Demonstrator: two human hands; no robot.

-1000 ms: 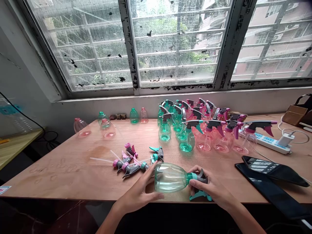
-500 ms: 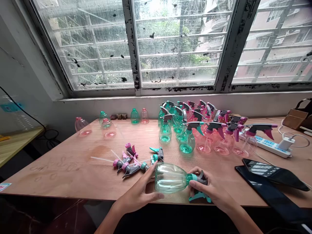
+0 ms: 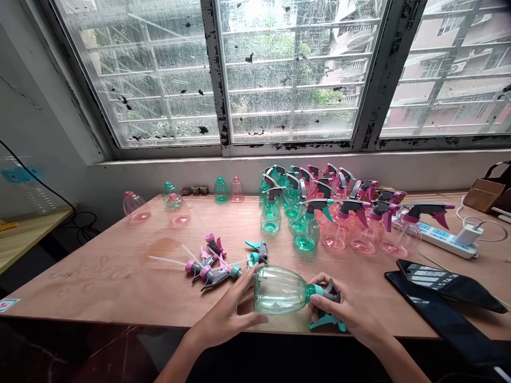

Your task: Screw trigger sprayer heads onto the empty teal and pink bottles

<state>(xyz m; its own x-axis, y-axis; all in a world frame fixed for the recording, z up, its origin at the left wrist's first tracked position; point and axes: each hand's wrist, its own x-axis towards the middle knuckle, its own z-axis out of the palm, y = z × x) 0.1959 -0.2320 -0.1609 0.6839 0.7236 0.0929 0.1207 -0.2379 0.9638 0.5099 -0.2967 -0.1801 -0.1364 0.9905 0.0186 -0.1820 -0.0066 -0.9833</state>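
Left hand (image 3: 227, 313) is cupped round the base end of a green bottle (image 3: 280, 290), thumb below, fingers above; right hand (image 3: 345, 308) is clamped on its spray head (image 3: 330, 292) at the teal collar, so the two are apart, one at each end. Bottle lies on its side, at the near edge of the table (image 3: 99, 282), neck toward the right hand; can't tell if it touches the wood. Main risk, likely: slip. Wall looks smooth and thin, left grip is only on the base end, so a hard twist at the collar could spin the bottle in the palm, and squeezing harder could dent it. Collar seating is hidden by fingers, can't tell; if it sits crooked, threads could cross and leave a leak. Teal trigger (image 3: 327, 322) hangs below the right hand and could snag the table edge if the wrist turns. A drop here could go off the front. Loose spray heads (image 3: 215, 274) lie just beyond the left hand; a sideways elbow or knuckle could scatter them.
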